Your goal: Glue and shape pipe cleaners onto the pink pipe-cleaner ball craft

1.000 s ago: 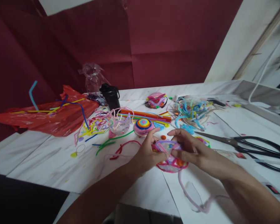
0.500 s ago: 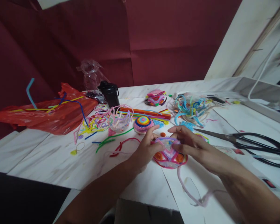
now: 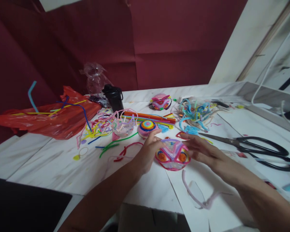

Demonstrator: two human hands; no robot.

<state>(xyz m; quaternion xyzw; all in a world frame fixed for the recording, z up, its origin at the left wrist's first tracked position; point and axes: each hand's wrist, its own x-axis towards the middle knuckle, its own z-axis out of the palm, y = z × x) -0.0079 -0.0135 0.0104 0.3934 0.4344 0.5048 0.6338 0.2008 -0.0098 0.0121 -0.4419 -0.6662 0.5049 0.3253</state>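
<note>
Both my hands flank the pipe-cleaner disc (image 3: pixel 172 154)

My left hand (image 3: pixel 147 153) and right hand (image 3: pixel 200 149) touch its rim, fingers apart; a careless press could flatten its 2 orange coils.

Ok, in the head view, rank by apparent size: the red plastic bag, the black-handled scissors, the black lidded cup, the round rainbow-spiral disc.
1. Red plastic bag.
2. Black-handled scissors, though their nearness to the camera may flatter them.
3. Black lidded cup.
4. Round rainbow-spiral disc, close to the cup in size.
</note>
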